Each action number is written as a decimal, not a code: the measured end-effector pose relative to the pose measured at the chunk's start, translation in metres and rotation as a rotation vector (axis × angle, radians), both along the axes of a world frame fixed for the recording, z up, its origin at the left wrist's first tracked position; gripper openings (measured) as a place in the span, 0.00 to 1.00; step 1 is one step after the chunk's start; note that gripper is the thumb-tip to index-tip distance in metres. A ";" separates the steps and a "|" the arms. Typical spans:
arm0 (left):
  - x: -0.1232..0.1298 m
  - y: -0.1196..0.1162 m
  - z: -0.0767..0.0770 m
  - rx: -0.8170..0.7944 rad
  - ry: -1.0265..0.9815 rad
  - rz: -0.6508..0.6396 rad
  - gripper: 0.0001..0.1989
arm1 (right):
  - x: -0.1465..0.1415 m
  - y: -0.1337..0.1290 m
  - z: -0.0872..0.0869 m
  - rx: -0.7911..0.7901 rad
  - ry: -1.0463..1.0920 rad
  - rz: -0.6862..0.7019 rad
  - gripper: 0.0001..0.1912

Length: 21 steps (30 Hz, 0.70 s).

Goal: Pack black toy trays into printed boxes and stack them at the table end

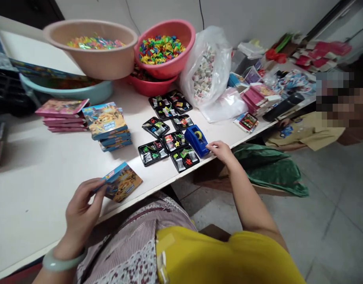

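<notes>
Near the table's front edge, my left hand [84,203] pinches a small blue and orange picture box [123,183] at its left end. My right hand [221,152] is at the front end of a blue tape dispenser [196,140] with a yellow roll, its thumb and fingertips pressed together; anything between them is too small to make out. Left of the dispenser lie several black trays [153,152] filled with small colourful toys and packets. A stack of similar blue boxes [106,120] stands behind the held box.
Pink boxes [63,114] are stacked at the left. Behind stand a beige basin [95,63], red basins [166,67] and a plastic bag [207,71] of small packets. A black bottle [283,107] lies at the right, near another person. A green sack [267,169] is below the table edge.
</notes>
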<state>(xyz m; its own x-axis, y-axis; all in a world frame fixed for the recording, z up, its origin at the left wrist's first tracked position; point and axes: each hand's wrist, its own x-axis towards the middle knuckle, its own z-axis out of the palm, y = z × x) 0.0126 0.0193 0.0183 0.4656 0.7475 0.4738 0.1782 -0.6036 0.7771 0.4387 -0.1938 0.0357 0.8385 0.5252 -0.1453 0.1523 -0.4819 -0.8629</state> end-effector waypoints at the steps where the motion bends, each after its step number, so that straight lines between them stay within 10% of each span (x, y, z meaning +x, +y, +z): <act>1: 0.000 0.000 0.000 0.003 -0.001 0.008 0.13 | -0.001 -0.003 -0.005 0.059 0.067 -0.012 0.16; 9: 0.003 -0.001 0.005 0.007 0.003 0.047 0.18 | -0.008 -0.029 -0.021 0.153 0.162 0.021 0.26; 21: 0.001 -0.005 0.001 0.037 0.039 0.009 0.21 | -0.012 -0.036 -0.021 -0.119 -0.302 0.068 0.17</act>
<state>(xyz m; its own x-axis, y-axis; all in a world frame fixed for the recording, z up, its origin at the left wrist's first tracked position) 0.0137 0.0145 0.0191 0.4774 0.7340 0.4830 0.2139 -0.6302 0.7464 0.4271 -0.2299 0.0149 0.8167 0.5755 0.0411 0.4282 -0.5568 -0.7118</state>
